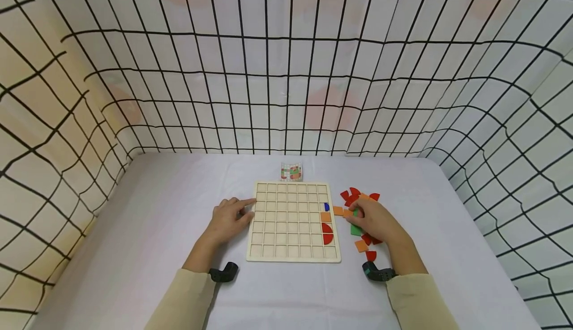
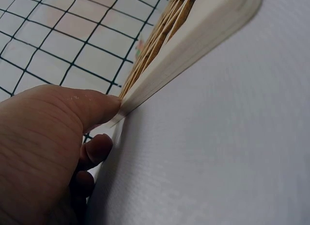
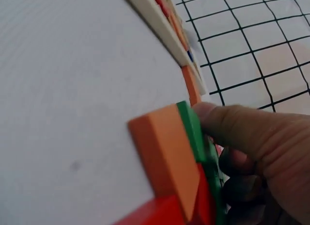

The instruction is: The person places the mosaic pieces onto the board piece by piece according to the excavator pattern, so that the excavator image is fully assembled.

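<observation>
A pale wooden grid board (image 1: 286, 259) lies on the table. Along its right side sit a blue piece (image 1: 327, 207), an orange square (image 1: 325, 216) and red curved pieces (image 1: 328, 233). My left hand (image 1: 228, 219) touches the board's left edge with extended fingers; the thumb (image 2: 99, 106) meets the rim in the left wrist view. To the right of the board, my right hand (image 1: 376, 219) pinches an orange square tile (image 1: 347, 213) between thumb and index finger, its other fingers curled below. Another orange tile (image 1: 337, 211) lies beside the board's edge. Green pieces (image 1: 355, 230) show under the hand.
Red quarter pieces (image 1: 353, 191) and more orange squares (image 1: 361, 246) are scattered around the right hand, several partly hidden by it. A small card with a coloured pattern (image 1: 291, 171) stands behind the board. Black wire mesh (image 1: 286, 91) encloses the table at the back and sides.
</observation>
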Motion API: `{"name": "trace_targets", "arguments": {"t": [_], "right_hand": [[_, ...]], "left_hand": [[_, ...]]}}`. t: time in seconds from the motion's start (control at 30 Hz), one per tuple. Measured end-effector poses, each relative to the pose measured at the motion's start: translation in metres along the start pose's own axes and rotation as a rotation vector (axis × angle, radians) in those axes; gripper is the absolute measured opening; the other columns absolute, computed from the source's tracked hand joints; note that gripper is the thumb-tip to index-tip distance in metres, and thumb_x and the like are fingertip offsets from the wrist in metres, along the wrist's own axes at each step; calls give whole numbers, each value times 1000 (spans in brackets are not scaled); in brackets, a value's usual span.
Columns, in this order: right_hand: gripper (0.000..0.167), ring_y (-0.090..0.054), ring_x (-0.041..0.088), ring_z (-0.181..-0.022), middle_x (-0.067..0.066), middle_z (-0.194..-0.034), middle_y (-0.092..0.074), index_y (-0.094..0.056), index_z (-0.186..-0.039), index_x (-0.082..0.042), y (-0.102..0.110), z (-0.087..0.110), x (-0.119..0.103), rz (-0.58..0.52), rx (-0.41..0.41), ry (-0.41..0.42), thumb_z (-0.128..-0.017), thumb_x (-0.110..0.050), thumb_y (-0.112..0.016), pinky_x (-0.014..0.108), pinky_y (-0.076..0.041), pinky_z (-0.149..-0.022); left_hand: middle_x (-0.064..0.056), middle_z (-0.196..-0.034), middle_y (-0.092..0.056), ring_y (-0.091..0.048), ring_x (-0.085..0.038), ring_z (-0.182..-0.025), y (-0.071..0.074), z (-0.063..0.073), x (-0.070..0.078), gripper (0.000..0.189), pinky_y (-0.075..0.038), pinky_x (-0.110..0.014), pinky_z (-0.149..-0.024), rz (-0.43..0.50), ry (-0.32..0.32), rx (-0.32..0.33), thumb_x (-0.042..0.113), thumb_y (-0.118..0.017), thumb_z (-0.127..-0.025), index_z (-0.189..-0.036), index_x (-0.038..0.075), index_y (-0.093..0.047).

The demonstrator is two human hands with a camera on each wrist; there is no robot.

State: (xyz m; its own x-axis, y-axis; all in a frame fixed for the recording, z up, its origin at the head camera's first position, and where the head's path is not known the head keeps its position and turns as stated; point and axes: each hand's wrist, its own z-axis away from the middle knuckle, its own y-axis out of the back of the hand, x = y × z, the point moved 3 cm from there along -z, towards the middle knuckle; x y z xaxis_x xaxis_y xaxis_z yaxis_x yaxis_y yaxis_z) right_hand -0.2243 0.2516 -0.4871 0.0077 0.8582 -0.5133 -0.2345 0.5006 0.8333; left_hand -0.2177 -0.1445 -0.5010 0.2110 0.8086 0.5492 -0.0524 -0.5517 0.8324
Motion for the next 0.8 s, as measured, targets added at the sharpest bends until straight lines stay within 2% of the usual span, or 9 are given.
{"name": "trace_targets", "arguments": {"t": [0.2, 0.4, 0.63, 0.8], "right_hand": [[31, -51, 18, -68, 3, -77, -53, -69, -109, -14, 2, 7, -4, -42, 17, 44, -90, -36, -79, 27, -39, -54], [30, -50, 16, -67, 1, -78, -55, -70, -109, -17, -1, 16, -28, -75, -4, 108, -88, -36, -80, 26, -39, -54], [17, -50, 9, -67, -7, -70, -52, -68, -97, -25, -24, 24, -63, -31, -120, 249, -88, -33, -80, 22, -36, -58], [17, -51, 7, -63, -9, -65, -50, -65, -91, -28, -37, 24, -71, 33, -163, 292, -86, -30, -82, 22, -37, -57]], "left_hand": [[3, -89, -59, -43, -14, -82, 2, 0, 3, 42, -29, -35, -77, -1, -4, 4, 30, -68, -97, -138, 22, -66], [3, -89, -59, -43, -14, -82, 1, 0, 2, 43, -29, -36, -78, -1, -1, -2, 30, -68, -97, -139, 23, -65], [3, -89, -59, -42, -14, -82, 2, 1, 2, 43, -28, -36, -77, 6, -9, 5, 30, -67, -97, -139, 22, -65], [3, -89, -59, -42, -15, -82, 2, 1, 3, 43, -28, -36, -77, 8, -5, 2, 30, -68, -97, -139, 22, -65]]}}
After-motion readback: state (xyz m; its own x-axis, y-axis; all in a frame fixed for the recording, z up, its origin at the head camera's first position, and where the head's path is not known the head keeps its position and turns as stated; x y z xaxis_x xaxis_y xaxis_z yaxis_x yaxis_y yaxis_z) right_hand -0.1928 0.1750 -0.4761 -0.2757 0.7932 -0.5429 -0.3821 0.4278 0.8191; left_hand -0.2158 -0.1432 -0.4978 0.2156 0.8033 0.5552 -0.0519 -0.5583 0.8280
